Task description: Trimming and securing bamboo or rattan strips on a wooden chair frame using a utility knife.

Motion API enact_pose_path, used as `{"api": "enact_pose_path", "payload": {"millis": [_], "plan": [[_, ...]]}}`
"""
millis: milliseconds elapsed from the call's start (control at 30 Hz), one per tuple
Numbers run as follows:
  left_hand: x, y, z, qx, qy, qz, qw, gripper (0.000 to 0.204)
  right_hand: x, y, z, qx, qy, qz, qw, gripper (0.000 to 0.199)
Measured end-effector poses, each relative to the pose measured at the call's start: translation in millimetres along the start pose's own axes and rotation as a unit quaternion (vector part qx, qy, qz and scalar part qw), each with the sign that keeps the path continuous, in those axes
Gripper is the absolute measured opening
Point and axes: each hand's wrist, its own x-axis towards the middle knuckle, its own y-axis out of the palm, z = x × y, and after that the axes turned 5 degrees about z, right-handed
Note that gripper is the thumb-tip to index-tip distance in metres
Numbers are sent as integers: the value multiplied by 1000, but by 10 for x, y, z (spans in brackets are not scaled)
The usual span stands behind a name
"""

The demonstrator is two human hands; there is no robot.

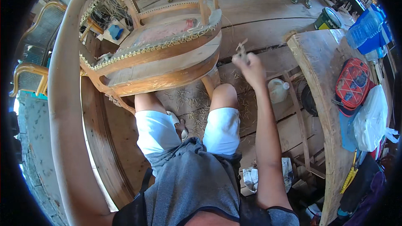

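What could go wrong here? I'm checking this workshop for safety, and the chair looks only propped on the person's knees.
The wooden chair lies tilted across the knees, so it might slip onto the sandalled foot. The right hand holds a thin cane strand raised and taut; it could snap back or cut the fingers. Cane scraps litter the plank floor and may be slippery underfoot.

The plank floor (268,29) carries a wooden chair (167,54) at 11 o'clock, with straw bits (188,104) scattered under it toward the middle. A white jug (277,90) stands just right of centre. At 3 o'clock a wooden surface (318,62) bears a red case (353,83), a white bag (370,119) and blue plastic (370,31). A green can (327,19) stands on the floor at 1 o'clock.
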Motion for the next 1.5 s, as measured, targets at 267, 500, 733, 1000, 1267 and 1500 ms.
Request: {"api": "enact_pose_path", "payload": {"millis": [267, 500, 733, 1000, 1267, 1500], "plan": [[-74, 29, -194, 98, -59, 13, 993, 64, 177, 297, 302, 101, -148, -28, 984, 30], [-107, 79, -183, 8, -58, 17, 998, 61, 272, 368, 710, 255, -72, 64, 962, 38], [-56, 78, -104, 23, 48, 39, 998, 60, 445, 241, 938, 133, -145, 46, 979, 52], [43, -36, 26, -8, 11, 71, 997, 66, 228, 321, 949, -35, -160, -26, 986, 59], [191, -317, 232, -389, 152, 422, 805, 66, 248, 379, 985, -137, -212, -112, 961, 50], [30, -91, -49, 20, -20, 80, 996, 66, -124, 329, 573, -17, -277, -71, 958, 40]]}}
